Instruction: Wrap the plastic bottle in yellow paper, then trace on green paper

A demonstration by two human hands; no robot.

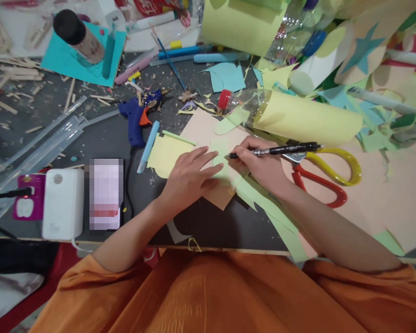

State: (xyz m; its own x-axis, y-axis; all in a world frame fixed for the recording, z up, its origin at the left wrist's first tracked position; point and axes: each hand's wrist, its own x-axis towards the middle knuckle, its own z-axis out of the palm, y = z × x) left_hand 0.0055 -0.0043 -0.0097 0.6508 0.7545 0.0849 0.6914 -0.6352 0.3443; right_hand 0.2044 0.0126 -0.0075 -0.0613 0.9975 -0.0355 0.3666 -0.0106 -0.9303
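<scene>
My right hand (260,162) is closed round a black pen (280,150), its tip on a small pale green paper (223,148) near the middle of the view. The green paper lies over a peach sheet (194,125). Spread out flat, my left hand (192,173) presses the green paper's left side with its fingertips. Under and left of that hand sits a yellow paper piece (164,155). Just right of my right hand are scissors (326,178) with one yellow and one red handle loop.
A yellow-wrapped bottle (305,118) lies behind my right hand. A blue glue gun (135,120), a phone (106,194) and a white charger box (63,203) are at the left. Markers (222,57) and a spray can (79,37) stand or lie farther back.
</scene>
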